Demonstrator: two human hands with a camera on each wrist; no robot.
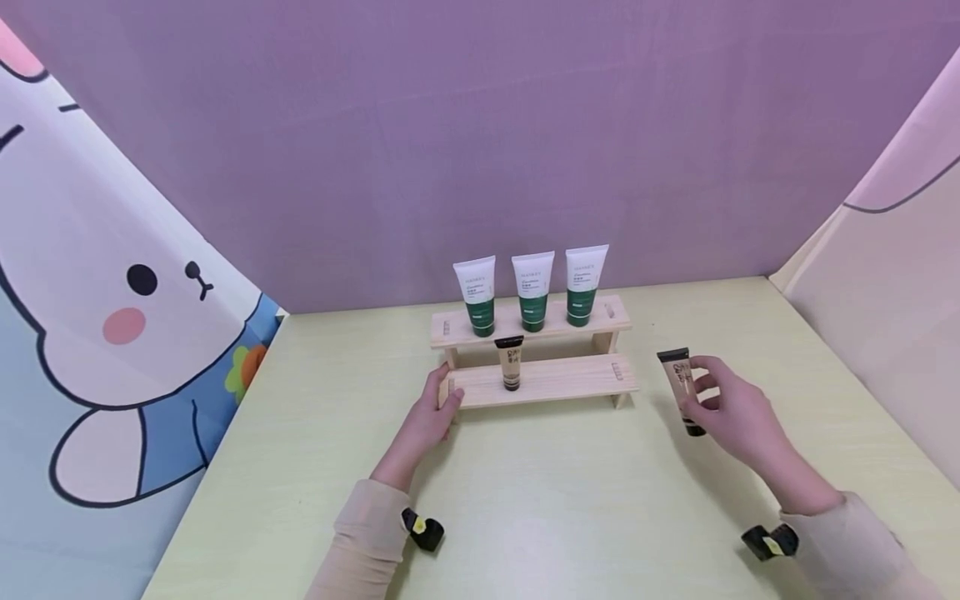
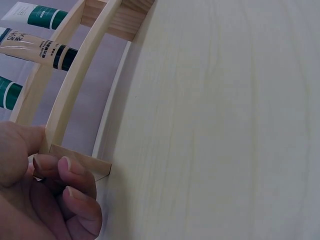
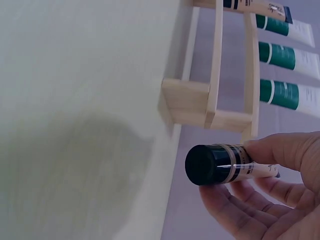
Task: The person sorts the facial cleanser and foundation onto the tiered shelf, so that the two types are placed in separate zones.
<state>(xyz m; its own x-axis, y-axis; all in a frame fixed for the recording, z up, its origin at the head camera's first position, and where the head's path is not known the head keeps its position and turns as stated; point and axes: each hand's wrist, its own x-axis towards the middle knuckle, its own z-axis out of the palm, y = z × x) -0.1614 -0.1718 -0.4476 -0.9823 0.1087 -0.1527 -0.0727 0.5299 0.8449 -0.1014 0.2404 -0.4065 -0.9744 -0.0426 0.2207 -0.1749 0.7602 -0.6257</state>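
My left hand (image 1: pixel 427 419) grips the left end of a two-tier wooden rack (image 1: pixel 555 381), the thumb on the lower shelf and the fingers curled at its end. To the rack's right, my right hand (image 1: pixel 738 412) holds a beige squeeze tube (image 1: pixel 679 383) with a black cap. In the right wrist view, thumb and fingers pinch this tube (image 3: pixel 240 162) above the table, its cap (image 3: pixel 201 165) facing the camera. A similar beige tube (image 1: pixel 511 367) stands cap down on the lower shelf, left of the middle. Three white-and-green tubes (image 1: pixel 533 292) stand cap down along the upper shelf.
The rack stands toward the back of a pale wood-grain table (image 1: pixel 525 500). Behind the table hangs a purple cloth (image 1: pixel 480 150). A cartoon-printed cloth (image 1: pixel 97 275) borders the left side, and a pale cloth (image 1: pixel 892 317) borders the right.
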